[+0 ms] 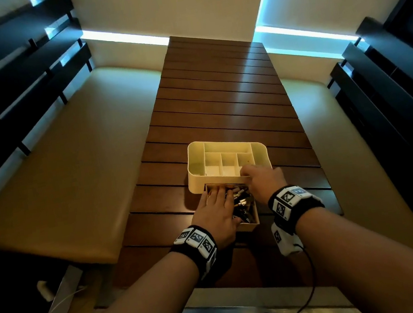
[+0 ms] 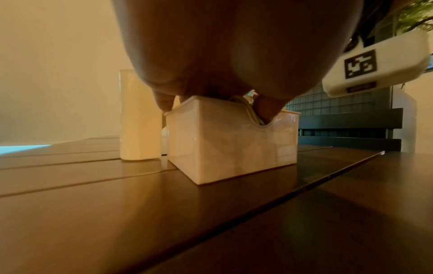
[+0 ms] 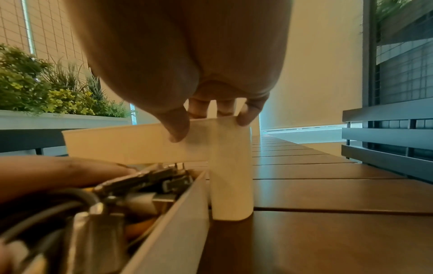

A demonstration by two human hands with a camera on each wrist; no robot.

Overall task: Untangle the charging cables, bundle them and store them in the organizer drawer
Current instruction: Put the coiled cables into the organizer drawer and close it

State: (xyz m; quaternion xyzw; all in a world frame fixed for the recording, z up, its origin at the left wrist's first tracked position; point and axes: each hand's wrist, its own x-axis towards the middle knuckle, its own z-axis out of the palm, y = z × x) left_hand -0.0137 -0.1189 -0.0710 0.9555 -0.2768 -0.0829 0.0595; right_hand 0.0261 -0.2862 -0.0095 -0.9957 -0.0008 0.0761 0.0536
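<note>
Charging cables (image 1: 241, 202) piled in open organizer drawer (image 1: 253, 225), 6 o'clock of organizer (image 1: 198, 181) on desk (image 1: 217, 95). Left hand (image 1: 217, 212) flat, fingers spread, pressing cables down. Right hand (image 1: 266, 179) gripping organizer's front rim, approx 3 o'clock of drawer.

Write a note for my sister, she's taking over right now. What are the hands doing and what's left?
Left hand: fingers straight, pressing the cables down inside the pulled-out drawer.
Right hand: gripping the near front corner of the organizer, thumb on the front, fingers over the rim, holding it steady on the table.
Done: cables are in the drawer.
Left: tuck in anything sticking up, take the left hand out, push the drawer shut. Whether every cable is bundled cannot be told.
</note>
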